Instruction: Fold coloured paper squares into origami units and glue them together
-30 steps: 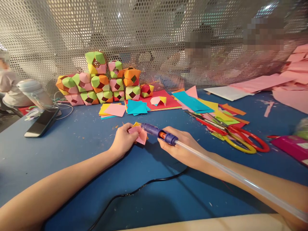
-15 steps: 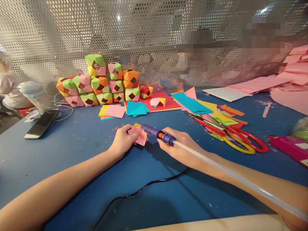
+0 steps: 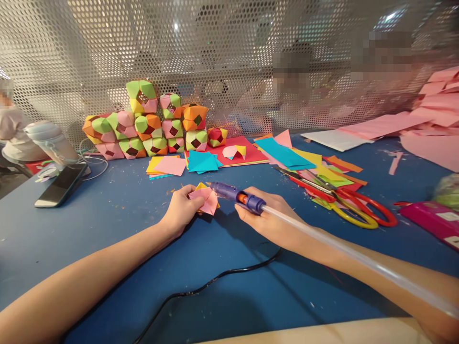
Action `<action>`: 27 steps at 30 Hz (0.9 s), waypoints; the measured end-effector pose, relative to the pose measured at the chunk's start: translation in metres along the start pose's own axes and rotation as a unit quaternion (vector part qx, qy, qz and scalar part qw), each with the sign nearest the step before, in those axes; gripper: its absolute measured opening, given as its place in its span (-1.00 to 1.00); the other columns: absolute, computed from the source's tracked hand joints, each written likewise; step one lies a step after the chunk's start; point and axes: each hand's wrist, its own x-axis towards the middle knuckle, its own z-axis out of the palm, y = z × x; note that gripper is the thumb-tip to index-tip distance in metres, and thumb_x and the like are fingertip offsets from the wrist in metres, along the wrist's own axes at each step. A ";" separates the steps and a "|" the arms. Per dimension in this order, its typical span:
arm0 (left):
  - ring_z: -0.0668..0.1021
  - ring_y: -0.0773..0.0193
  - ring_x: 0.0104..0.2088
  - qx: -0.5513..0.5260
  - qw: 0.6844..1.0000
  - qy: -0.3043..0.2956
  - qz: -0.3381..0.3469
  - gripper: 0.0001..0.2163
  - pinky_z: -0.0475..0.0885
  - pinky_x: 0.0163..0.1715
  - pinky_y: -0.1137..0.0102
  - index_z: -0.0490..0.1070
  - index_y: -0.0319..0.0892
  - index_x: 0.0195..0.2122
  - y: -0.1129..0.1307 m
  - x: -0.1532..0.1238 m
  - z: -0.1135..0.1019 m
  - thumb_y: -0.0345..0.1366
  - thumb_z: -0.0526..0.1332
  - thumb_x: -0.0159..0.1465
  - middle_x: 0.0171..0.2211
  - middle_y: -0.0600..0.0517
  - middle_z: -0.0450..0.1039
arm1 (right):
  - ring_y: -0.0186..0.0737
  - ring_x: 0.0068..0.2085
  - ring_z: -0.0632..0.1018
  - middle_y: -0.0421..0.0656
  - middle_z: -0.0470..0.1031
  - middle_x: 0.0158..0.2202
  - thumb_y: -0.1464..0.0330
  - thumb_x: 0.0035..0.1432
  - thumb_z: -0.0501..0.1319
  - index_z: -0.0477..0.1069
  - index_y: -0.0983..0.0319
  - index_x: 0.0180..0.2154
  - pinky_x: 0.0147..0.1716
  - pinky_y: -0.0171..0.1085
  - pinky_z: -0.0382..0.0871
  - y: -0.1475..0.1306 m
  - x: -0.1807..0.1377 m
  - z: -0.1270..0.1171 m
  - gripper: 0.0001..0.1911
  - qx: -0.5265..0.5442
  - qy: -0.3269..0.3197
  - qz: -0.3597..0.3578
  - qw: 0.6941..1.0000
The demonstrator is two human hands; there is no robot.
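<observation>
My left hand [image 3: 182, 209] pinches a folded paper piece [image 3: 205, 199], pink in front with yellow and orange edges behind. In my right hand [image 3: 267, 217] is a dark blue hot glue gun [image 3: 234, 195], gripped round its body. A long clear glue stick [image 3: 344, 248] sticks out of its back end and runs over my right forearm. The gun's nozzle is at the upper right edge of the folded paper; whether it touches I cannot tell. My right fingers are partly hidden behind the gun.
Stacked paper balls [image 3: 147, 126] stand at the back left, by a phone [image 3: 60, 186] and a bottle [image 3: 52, 141]. Blue paper squares [image 3: 203, 161] lie ahead. Two pairs of scissors [image 3: 353, 205] lie right, near a magenta case [image 3: 432, 220]. A black cord [image 3: 215, 279] crosses the table.
The glue gun's nozzle has shifted slightly left and up against the folded paper. Both hands keep their grip.
</observation>
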 end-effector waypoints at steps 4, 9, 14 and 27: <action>0.40 0.41 -0.58 -0.024 1.000 -0.002 -0.015 -0.89 0.22 -0.59 0.52 0.31 -0.21 -0.48 -0.001 0.001 -0.001 -0.35 0.24 -0.01 -0.58 0.13 0.36 | -0.30 -0.60 0.36 -0.26 0.33 -0.66 0.19 0.13 0.10 0.29 0.21 -0.47 -0.58 -0.34 0.22 0.010 0.007 -0.001 -0.75 0.048 -0.004 0.091 0.995; 0.44 0.37 -0.56 -0.040 0.999 -0.008 -0.032 -0.86 0.25 -0.58 0.51 0.30 -0.20 -0.47 0.004 -0.002 -0.001 -0.33 0.26 0.00 -0.56 0.09 0.41 | -0.19 -0.45 0.49 -0.17 0.46 -0.52 0.14 0.18 0.05 0.38 0.25 -0.42 -0.49 -0.31 0.28 0.036 0.022 0.005 -0.67 0.029 -0.003 0.106 0.994; 0.46 0.34 -0.52 -0.041 0.998 -0.031 -0.039 -0.85 0.28 -0.52 0.49 0.31 -0.21 -0.44 0.012 -0.009 0.003 -0.29 0.26 0.04 -0.52 0.07 0.44 | -0.01 -0.20 0.56 -0.01 0.55 -0.26 0.18 0.19 0.04 0.42 0.27 -0.24 -0.34 -0.27 0.32 0.048 0.032 0.014 -0.68 -0.128 -0.053 0.125 0.982; 0.38 0.40 -0.51 0.034 0.999 0.022 -0.002 -0.76 0.23 -0.53 0.53 0.41 -0.25 -0.38 0.027 -0.015 0.002 -0.22 0.32 -0.01 -0.48 0.11 0.37 | -0.15 -0.45 0.48 -0.07 0.43 -0.56 0.12 0.15 0.08 0.38 0.26 -0.56 -0.43 -0.22 0.22 0.014 0.016 -0.059 -0.60 -0.219 -0.219 0.090 0.947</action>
